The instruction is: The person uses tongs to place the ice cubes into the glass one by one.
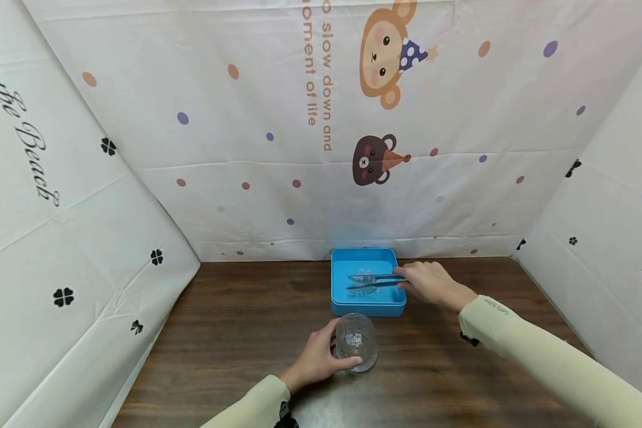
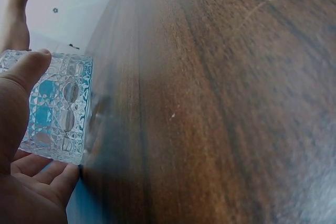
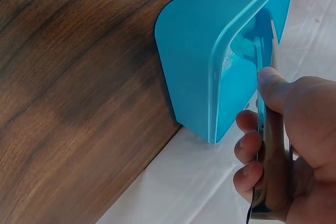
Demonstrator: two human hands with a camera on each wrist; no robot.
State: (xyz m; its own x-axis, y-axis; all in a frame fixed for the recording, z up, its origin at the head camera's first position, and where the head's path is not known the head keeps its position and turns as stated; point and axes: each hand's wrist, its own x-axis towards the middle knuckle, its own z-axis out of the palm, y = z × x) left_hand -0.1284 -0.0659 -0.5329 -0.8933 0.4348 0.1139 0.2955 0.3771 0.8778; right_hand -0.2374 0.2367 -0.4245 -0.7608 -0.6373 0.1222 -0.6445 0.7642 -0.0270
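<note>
Grips metal tongs in the right hand, with the thumb on one side and curled fingers on the other. Extends the tongs over the right rim of a blue box and into the cavity, with both tips apart. Overlaps clear pieces inside the box in the head view — cannot tell contact from slight clearance.

Clamps the left hand on a clear, patterned glass, with the thumb on the near side and fingers on the far-left side. Holds the glass upright, mouth up, in front of the near wall of the box — near it, but apart at the base. Cannot tell contact from slight clearance between glass base and table.

For the box: stands close to the back edge of the table, just before a white back sheet; cannot tell whether touching. Presents a rounded rim on all four sides.

Offers a broad span of dark wood to the left of box and glass, as far as the left sheet. Extends likewise to the right sheet, but with the right sleeve slanting across.
</note>
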